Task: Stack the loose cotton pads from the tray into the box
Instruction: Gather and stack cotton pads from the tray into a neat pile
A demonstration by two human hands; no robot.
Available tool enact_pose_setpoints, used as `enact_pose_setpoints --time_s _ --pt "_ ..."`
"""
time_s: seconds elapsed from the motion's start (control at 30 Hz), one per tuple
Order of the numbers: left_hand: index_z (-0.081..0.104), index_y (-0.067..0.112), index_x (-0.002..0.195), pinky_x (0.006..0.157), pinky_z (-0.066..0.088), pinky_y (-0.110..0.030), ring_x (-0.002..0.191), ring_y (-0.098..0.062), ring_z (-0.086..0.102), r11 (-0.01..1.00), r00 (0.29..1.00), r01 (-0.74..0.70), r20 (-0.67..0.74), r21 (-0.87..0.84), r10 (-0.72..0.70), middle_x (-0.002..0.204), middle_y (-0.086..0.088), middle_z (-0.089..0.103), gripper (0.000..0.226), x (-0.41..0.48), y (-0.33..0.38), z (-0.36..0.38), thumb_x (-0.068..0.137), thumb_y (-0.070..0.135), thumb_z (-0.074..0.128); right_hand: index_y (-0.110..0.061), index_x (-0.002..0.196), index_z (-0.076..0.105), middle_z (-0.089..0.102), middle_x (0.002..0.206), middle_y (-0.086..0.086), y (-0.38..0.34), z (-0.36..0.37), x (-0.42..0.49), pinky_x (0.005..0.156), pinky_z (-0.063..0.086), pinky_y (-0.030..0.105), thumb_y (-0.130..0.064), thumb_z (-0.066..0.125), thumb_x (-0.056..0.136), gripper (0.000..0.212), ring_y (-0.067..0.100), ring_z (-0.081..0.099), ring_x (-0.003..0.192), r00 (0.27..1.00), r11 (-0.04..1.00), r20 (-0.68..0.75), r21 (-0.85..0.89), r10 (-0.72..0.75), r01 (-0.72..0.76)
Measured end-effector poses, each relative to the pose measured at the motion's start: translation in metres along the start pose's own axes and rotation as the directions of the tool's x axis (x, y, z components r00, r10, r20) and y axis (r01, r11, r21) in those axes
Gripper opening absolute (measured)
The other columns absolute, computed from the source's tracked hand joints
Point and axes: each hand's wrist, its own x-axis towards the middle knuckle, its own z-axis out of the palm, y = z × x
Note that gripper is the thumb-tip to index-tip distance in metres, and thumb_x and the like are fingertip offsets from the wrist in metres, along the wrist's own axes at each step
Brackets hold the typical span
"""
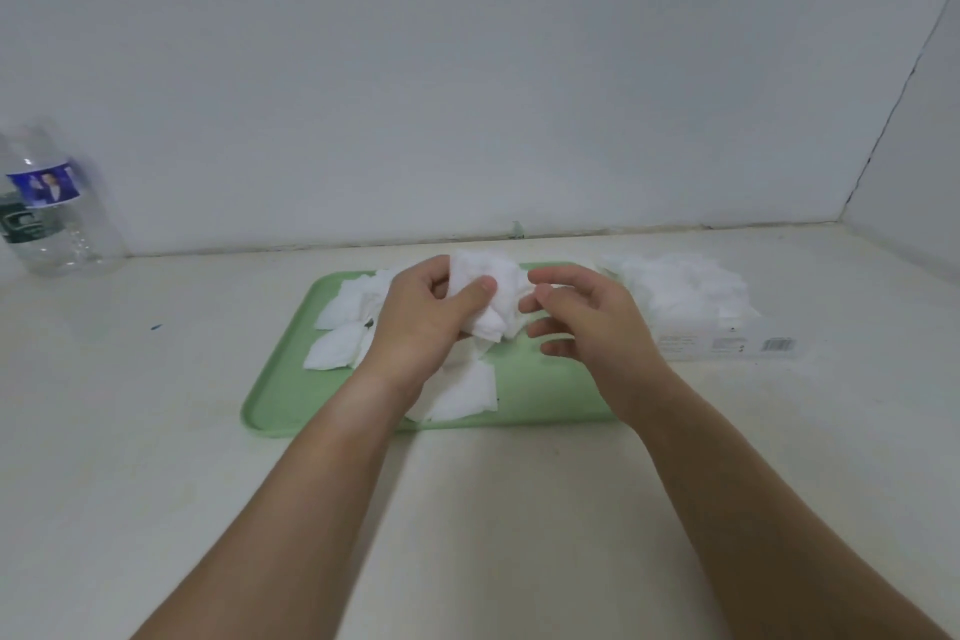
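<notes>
A light green tray (540, 379) lies on the table before me. Several loose white cotton pads (340, 322) lie on its left and middle parts. My left hand (421, 322) holds a bunch of cotton pads (493, 291) above the tray, thumb pressed on top. My right hand (587, 322) hovers just right of the bunch, its fingers loosely curled and its fingertips at the bunch's edge. A white box (727, 343) stands right of the tray, piled with pads (680, 286).
A clear plastic water bottle (54, 208) with a blue label stands at the far left against the wall. The wall runs close behind the tray, and a side wall closes the right. Pale tabletop (493, 509) lies between the tray and me.
</notes>
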Motion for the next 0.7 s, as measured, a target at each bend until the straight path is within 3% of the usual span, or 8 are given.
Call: enact_pose_setpoints --time_s 0.1,0.17,0.33,0.4,0.53,0.6,0.7 --pt "0.070 0.009 0.108 0.080 0.061 -0.043 0.089 -0.026 0.076 0.996 0.997 0.041 -0.063 -0.076 -0.046 0.098 -0.009 0.078 0.019 0.006 0.008 -0.015 0.090 0.007 0.073 -0.025 0.095 0.070 0.072 0.087 0.003 0.009 0.008 0.000 0.062 0.048 0.020 -0.017 0.067 0.090 0.010 0.017 0.066 0.068 0.998 0.928 -0.007 -0.369 -0.065 0.058" --pt "0.067 0.008 0.113 0.075 0.063 -0.040 0.087 -0.025 0.076 0.986 0.994 0.082 -0.057 -0.145 -0.092 0.101 -0.009 0.078 0.025 0.007 0.013 -0.022 0.089 0.003 0.073 -0.029 0.091 0.071 0.070 0.084 -0.004 0.013 0.015 -0.001 0.068 0.051 0.024 -0.020 0.069 0.088 0.010 0.022 0.068 0.074 0.997 0.887 0.014 -0.455 -0.074 0.073" --pt "0.062 0.016 0.111 0.055 0.054 -0.026 0.071 -0.015 0.071 0.985 0.993 0.115 0.021 -0.130 -0.113 0.083 0.003 0.075 0.033 -0.006 0.000 -0.024 0.086 -0.002 0.074 -0.023 0.100 0.071 0.070 0.087 -0.003 0.000 0.026 -0.009 0.069 0.047 0.024 -0.021 0.062 0.095 0.010 0.010 0.066 0.076 0.981 0.971 0.195 -0.235 -0.004 0.051" --pt "0.062 0.017 0.112 0.057 0.054 -0.025 0.073 -0.012 0.070 0.991 0.997 0.081 0.000 -0.102 -0.081 0.090 0.001 0.073 0.035 -0.009 -0.004 -0.024 0.085 0.000 0.075 -0.020 0.098 0.071 0.070 0.086 -0.003 0.002 0.028 -0.010 0.069 0.048 0.023 -0.019 0.062 0.092 0.010 0.010 0.065 0.075 0.975 0.960 0.220 -0.278 0.025 0.038" --pt "0.066 0.019 0.110 0.084 0.059 -0.049 0.092 -0.027 0.073 0.985 0.994 0.075 -0.072 -0.157 -0.087 0.105 -0.010 0.073 0.039 -0.007 -0.006 -0.036 0.077 0.007 0.083 -0.029 0.098 0.067 0.067 0.090 -0.013 0.019 0.029 -0.005 0.064 0.043 0.011 -0.020 0.056 0.089 0.017 -0.001 0.057 0.067 0.995 0.722 0.100 -0.689 0.019 0.056" --pt "0.069 0.018 0.112 0.091 0.059 -0.052 0.099 -0.032 0.074 0.983 0.992 0.088 -0.079 -0.160 -0.102 0.108 -0.011 0.075 0.046 -0.007 -0.007 -0.045 0.068 0.016 0.083 -0.031 0.101 0.064 0.062 0.089 -0.015 0.020 0.031 -0.004 0.072 0.047 0.020 -0.032 0.062 0.088 0.013 0.004 0.058 0.076 0.995 0.620 0.088 -0.783 0.041 0.044" --pt "0.070 0.013 0.115 0.096 0.056 -0.054 0.101 -0.032 0.074 0.976 0.989 0.106 -0.082 -0.189 -0.123 0.107 -0.011 0.077 0.049 -0.005 -0.012 -0.054 0.068 0.013 0.083 -0.028 0.114 0.058 0.055 0.103 -0.011 0.020 0.041 -0.005 0.080 0.046 0.032 -0.056 0.064 0.084 0.042 0.014 0.057 0.097 0.990 0.424 0.093 -0.905 0.108 0.039"
